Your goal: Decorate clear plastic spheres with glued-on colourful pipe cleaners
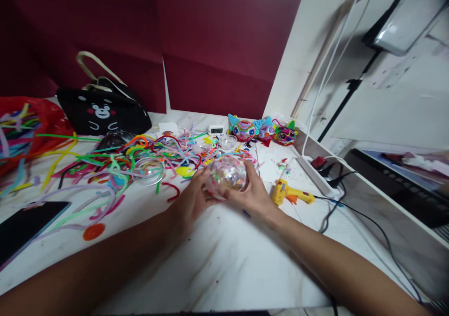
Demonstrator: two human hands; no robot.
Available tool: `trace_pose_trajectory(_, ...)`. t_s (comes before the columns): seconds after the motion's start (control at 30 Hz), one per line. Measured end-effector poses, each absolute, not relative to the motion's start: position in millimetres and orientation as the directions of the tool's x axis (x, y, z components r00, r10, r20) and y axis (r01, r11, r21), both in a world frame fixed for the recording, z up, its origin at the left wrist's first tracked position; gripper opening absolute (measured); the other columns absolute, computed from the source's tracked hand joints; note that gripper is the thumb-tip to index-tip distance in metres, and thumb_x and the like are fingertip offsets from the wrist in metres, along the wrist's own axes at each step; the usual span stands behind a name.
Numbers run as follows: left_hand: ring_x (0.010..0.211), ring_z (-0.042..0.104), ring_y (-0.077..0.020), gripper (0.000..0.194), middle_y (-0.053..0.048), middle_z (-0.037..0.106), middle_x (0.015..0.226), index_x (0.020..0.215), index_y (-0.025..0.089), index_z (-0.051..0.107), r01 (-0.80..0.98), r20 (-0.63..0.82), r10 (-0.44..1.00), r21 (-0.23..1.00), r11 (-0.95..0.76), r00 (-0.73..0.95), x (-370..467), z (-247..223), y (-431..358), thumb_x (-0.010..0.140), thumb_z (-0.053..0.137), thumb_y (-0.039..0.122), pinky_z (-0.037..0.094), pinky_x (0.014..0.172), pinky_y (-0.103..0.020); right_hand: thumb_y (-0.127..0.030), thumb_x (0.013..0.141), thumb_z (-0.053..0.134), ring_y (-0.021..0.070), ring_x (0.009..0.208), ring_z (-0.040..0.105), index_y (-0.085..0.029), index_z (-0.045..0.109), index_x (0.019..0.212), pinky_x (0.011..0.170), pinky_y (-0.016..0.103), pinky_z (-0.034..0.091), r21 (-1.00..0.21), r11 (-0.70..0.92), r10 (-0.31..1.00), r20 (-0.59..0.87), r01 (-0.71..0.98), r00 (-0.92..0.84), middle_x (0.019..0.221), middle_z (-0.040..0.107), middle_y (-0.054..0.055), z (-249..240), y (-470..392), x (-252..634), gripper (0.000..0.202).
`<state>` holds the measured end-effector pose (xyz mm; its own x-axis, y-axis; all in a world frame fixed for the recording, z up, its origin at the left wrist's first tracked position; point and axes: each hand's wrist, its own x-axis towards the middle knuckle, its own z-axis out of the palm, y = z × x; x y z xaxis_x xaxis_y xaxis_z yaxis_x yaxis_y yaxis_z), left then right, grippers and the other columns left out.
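Observation:
Between my hands, above the white marbled table, is a clear plastic ball [228, 173] with coloured bits showing on or through its shell. My left hand [194, 194] grips its left side, and my right hand [250, 192] wraps round its right side with the thumb across the front. Just behind it lies a heap of pipe cleaners [168, 150] in many colours. To the left rests a clear round plastic shell [149, 171]. A yellow glue gun [291, 193] with an orange trigger lies right of my right hand.
Several decorated pipe-cleaner animal faces [244, 129] stand at the back by a small digital clock [215, 129]. A black bag [101, 107], a red plastic bag [52, 119], a phone [31, 227] and an orange disc [93, 231] are leftward. At right are a power strip [317, 178] and cables.

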<state>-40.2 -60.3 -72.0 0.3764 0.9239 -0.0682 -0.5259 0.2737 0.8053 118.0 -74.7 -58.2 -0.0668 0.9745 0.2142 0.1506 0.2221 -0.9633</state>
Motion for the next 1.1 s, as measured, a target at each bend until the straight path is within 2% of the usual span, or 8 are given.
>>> trace_pose_trajectory(0.13, 0.103, 0.069, -0.0277, 0.043, -0.012, 0.071, 0.117, 0.124, 0.016, 0.059, -0.484, -0.092, 0.953, 0.845, 0.228, 0.289, -43, -68, -53, 0.088, 0.060, 0.039, 0.056, 0.085, -0.041, -0.038, 0.066, 0.080, 0.0238, 0.099, 0.067, -0.022, 0.050, 0.122, 0.089, 0.036, 0.053, -0.995, 0.020, 0.995, 0.029, -0.099, -0.091, 0.107, 0.070, 0.005, -51, -72, 126, 0.065)
trace_pose_trajectory(0.33, 0.110, 0.065, -0.0295, 0.046, -0.010, 0.067, 0.123, 0.124, 0.021, 0.056, -0.438, -0.057, 0.972, 0.885, 0.155, 0.228, -50, -78, -41, 0.085, 0.063, 0.044, 0.052, 0.091, -0.043, -0.050, 0.073, 0.076, 0.0229, 0.089, 0.071, -0.023, 0.055, 0.117, 0.076, 0.034, 0.058, -0.967, -0.174, 0.972, -0.138, -0.188, -0.191, 0.103, 0.074, 0.005, -56, -67, 132, 0.056)
trace_pose_trajectory(0.43, 0.129, 0.052, -0.0321, 0.058, -0.012, 0.055, 0.140, 0.132, 0.024, 0.051, -0.313, 0.107, 0.972, 0.949, -0.037, 0.210, -55, -83, -36, 0.082, 0.066, 0.050, 0.043, 0.105, -0.045, -0.050, 0.077, 0.073, 0.0208, 0.083, 0.072, -0.022, 0.058, 0.109, 0.071, 0.032, 0.059, -0.959, -0.204, 0.963, -0.160, -0.195, -0.219, 0.100, 0.075, 0.005, -60, -63, 131, 0.046)
trace_pose_trajectory(0.53, 0.143, 0.033, -0.0350, 0.078, -0.012, 0.043, 0.151, 0.134, 0.024, 0.053, -0.224, 0.303, 0.914, 0.943, -0.247, 0.269, -61, -86, -32, 0.066, 0.083, 0.048, 0.031, 0.116, -0.044, -0.052, 0.079, 0.070, 0.0213, 0.082, 0.072, -0.021, 0.060, 0.108, 0.069, 0.034, 0.061, -0.960, -0.217, 0.952, -0.169, -0.177, -0.254, 0.099, 0.075, 0.006, -61, -61, 128, 0.043)
trace_pose_trajectory(0.63, 0.146, 0.025, -0.0395, 0.097, -0.015, 0.037, 0.155, 0.137, 0.020, 0.053, -0.071, 0.543, 0.757, 0.826, -0.559, 0.362, -65, -90, -28, 0.051, 0.091, 0.042, 0.019, 0.121, -0.048, -0.053, 0.079, 0.070, 0.0220, 0.083, 0.072, -0.021, 0.058, 0.111, 0.069, 0.037, 0.061, -0.960, -0.241, 0.950, -0.202, -0.146, -0.237, 0.100, 0.074, 0.007, -59, -62, 126, 0.047)
trace_pose_trajectory(0.7, 0.146, 0.024, -0.0410, 0.105, -0.018, 0.035, 0.155, 0.139, 0.019, 0.052, 0.009, 0.618, 0.650, 0.722, -0.692, 0.442, -65, -92, -27, 0.046, 0.094, 0.039, 0.014, 0.122, -0.049, -0.053, 0.079, 0.070, 0.0218, 0.084, 0.072, -0.020, 0.057, 0.114, 0.070, 0.037, 0.062, -0.958, -0.253, 0.949, -0.219, -0.138, -0.226, 0.101, 0.074, 0.007, -59, -63, 125, 0.050)
trace_pose_trajectory(0.93, 0.140, 0.033, -0.0439, 0.099, -0.019, 0.047, 0.144, 0.129, 0.019, 0.060, 0.074, 0.583, 0.690, 0.738, -0.670, 0.430, -62, -97, -23, 0.038, 0.096, 0.029, 0.019, 0.120, -0.053, -0.063, 0.080, 0.065, 0.0198, 0.081, 0.070, -0.021, 0.056, 0.115, 0.062, 0.032, 0.061, -0.964, -0.261, 0.932, -0.237, -0.054, -0.275, 0.104, 0.073, 0.008, -62, -62, 128, 0.056)
trace_pose_trajectory(1.1, 0.140, 0.032, -0.0431, 0.104, -0.018, 0.043, 0.147, 0.138, 0.020, 0.051, 0.121, 0.606, 0.650, 0.683, -0.721, 0.458, -64, -100, -20, 0.045, 0.094, 0.032, 0.020, 0.119, -0.054, -0.073, 0.076, 0.063, 0.0182, 0.070, 0.069, -0.021, 0.055, 0.122, 0.052, 0.031, 0.060, -0.965, -0.249, 0.941, -0.261, 0.077, -0.218, 0.112, 0.069, 0.011, -59, -62, 136, 0.070)
